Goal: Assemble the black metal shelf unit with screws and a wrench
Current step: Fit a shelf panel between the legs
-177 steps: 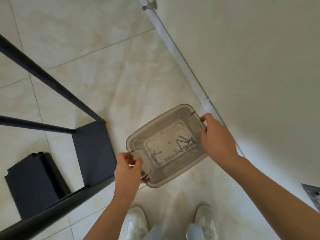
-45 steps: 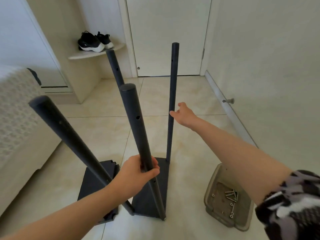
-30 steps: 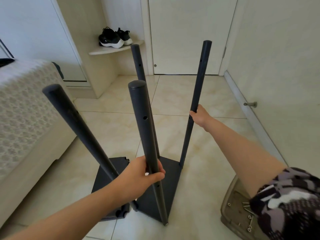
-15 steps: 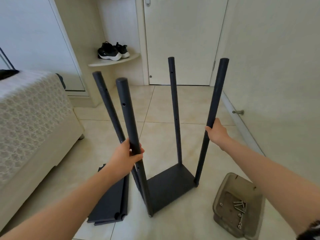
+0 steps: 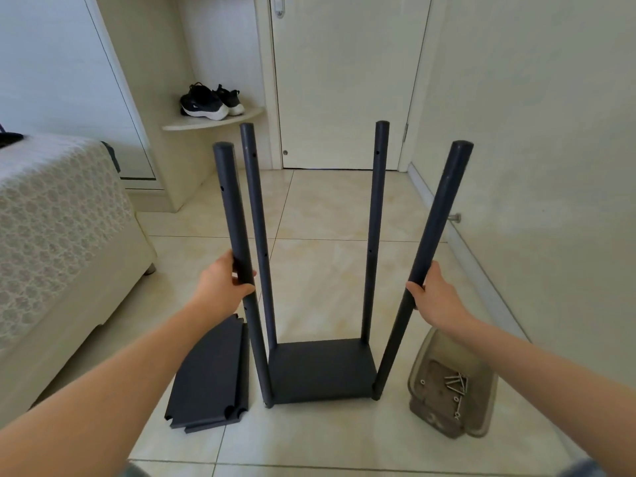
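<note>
The black shelf frame stands upright on the tiled floor, its bottom shelf panel (image 5: 321, 368) joined to four round black poles. My left hand (image 5: 223, 282) grips the near left pole (image 5: 231, 215) at mid height. My right hand (image 5: 437, 297) grips the near right pole (image 5: 438, 215), which leans outward. The two far poles (image 5: 375, 235) rise behind. Spare black shelf panels (image 5: 210, 373) lie stacked on the floor to the left. A clear plastic tray (image 5: 481, 418) holding several screws (image 5: 455, 382) sits to the right.
A bed with a patterned cover (image 5: 51, 228) fills the left side. A closed door (image 5: 344, 80) and a corner shelf with black shoes (image 5: 210, 103) lie ahead. The right wall carries a doorstop (image 5: 456, 217) near the floor.
The frame has turned to face me squarely, and its poles now stand spread left and right. Both hands keep their hold on the near poles. The view has stepped back slightly.
</note>
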`<state>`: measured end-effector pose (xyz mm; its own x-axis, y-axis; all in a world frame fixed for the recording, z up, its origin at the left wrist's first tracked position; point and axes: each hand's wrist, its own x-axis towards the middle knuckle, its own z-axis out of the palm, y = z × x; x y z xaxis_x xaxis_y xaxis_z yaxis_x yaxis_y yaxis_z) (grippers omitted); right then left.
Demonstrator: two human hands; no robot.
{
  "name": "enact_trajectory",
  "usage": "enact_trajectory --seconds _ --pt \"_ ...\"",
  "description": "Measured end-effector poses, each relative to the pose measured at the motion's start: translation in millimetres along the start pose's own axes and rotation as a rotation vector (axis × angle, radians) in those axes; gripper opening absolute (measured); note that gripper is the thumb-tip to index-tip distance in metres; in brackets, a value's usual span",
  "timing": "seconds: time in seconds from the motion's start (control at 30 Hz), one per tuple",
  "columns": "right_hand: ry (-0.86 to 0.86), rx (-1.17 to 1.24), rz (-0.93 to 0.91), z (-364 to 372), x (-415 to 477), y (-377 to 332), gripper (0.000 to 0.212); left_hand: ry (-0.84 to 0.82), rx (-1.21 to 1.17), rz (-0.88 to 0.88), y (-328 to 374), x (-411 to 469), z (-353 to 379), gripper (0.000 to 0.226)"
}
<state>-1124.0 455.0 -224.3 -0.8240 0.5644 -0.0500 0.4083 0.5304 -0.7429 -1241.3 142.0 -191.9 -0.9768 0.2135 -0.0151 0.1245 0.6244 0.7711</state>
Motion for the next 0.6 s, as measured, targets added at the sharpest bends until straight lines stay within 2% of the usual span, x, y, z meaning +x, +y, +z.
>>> enact_trajectory --seconds 0.47,0.6 --pt "-0.006 -0.131 -0.137 16.0 -12.0 -2.3 0.035 -0.060 0.040 0.043 -16.6 -7.0 -5.4 0.041" --pt "-0.029 -0.160 -0.129 18.4 -14.6 -1.2 0.035 -0.112 0.049 0.063 -19.2 -9.2 -4.9 0.054"
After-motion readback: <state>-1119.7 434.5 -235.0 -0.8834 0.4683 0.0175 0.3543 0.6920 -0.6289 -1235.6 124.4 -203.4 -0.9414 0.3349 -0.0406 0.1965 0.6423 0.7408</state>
